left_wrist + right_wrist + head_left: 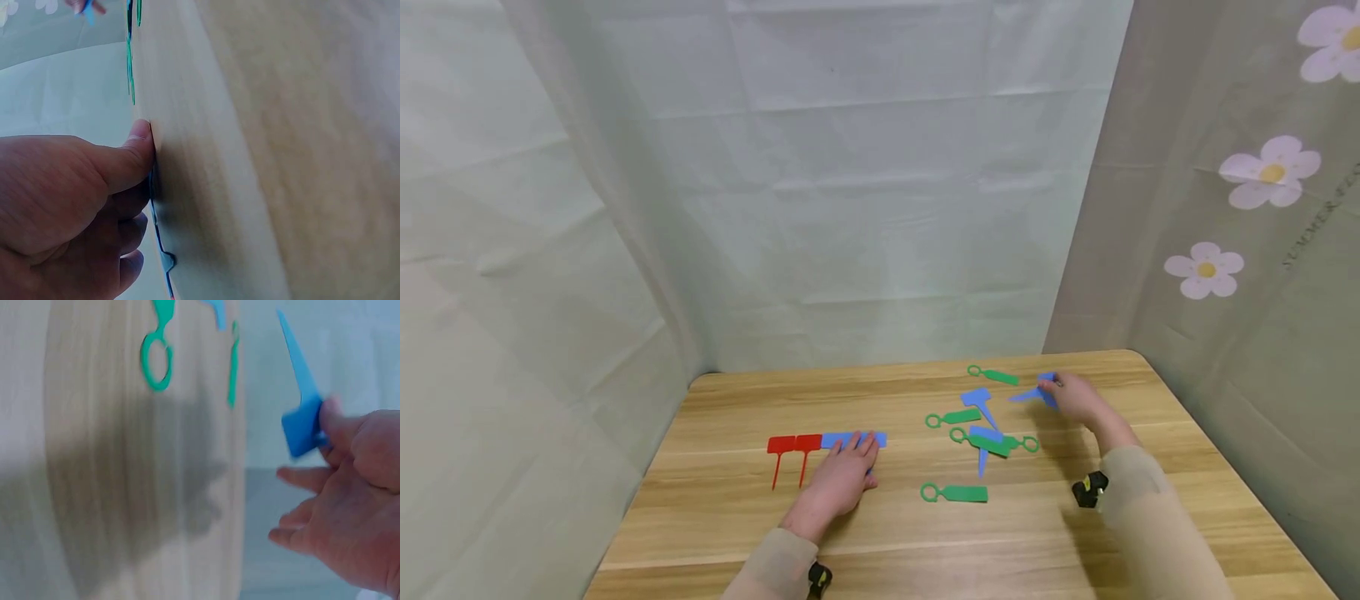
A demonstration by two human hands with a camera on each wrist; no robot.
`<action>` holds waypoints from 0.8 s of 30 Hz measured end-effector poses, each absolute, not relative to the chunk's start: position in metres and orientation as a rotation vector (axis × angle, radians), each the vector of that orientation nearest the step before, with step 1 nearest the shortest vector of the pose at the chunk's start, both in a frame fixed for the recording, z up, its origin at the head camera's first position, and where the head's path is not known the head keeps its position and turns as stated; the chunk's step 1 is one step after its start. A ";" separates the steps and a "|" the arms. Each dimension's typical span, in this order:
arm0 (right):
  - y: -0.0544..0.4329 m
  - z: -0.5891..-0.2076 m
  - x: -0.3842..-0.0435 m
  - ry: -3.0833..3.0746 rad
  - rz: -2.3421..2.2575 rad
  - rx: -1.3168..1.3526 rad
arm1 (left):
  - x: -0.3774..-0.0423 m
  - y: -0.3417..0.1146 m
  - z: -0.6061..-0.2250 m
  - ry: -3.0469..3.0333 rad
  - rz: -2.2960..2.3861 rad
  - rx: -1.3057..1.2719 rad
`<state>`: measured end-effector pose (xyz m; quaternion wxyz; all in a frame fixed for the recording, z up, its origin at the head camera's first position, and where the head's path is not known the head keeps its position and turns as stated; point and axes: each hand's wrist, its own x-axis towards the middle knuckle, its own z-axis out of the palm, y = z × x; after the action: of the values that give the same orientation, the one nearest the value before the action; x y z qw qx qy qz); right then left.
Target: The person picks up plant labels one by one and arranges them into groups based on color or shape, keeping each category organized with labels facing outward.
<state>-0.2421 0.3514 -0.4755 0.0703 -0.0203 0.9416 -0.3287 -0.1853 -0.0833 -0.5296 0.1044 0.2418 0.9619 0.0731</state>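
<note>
Right hand (1071,398) pinches a blue T-shaped label (302,429) at two o'clock on the table (1000,550); left hand (841,475), fingers outstretched, covers blue labels (832,440) at nine — likely row-building, needing a carry there.

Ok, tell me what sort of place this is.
Probably a makeshift, curtained-off work booth: pale sheeting hangs behind a wooden table, and a flower-print sheet hangs on the right.

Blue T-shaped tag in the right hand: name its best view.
Right wrist: the blue T-shaped tag shows large, pinched in the right hand. The head view shows it small and partly hidden; the left wrist view, only a blurred blue patch near the top.
</note>
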 end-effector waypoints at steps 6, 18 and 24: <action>0.312 -0.460 -0.249 2.816 -1.065 -0.233 | -0.186 -0.086 -0.530 2.844 0.201 0.720; 0.224 -0.460 -0.264 2.646 -0.879 -0.620 | -0.185 -0.084 -0.530 2.843 0.211 0.719; 0.188 -0.470 -0.268 2.607 -0.675 -0.777 | -0.185 -0.082 -0.530 2.850 0.194 0.729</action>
<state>-0.2683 0.1880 -0.4696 0.1686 -0.2734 0.9168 -0.2374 -0.1854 -0.0823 -0.5296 0.0965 0.2462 0.9622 0.0655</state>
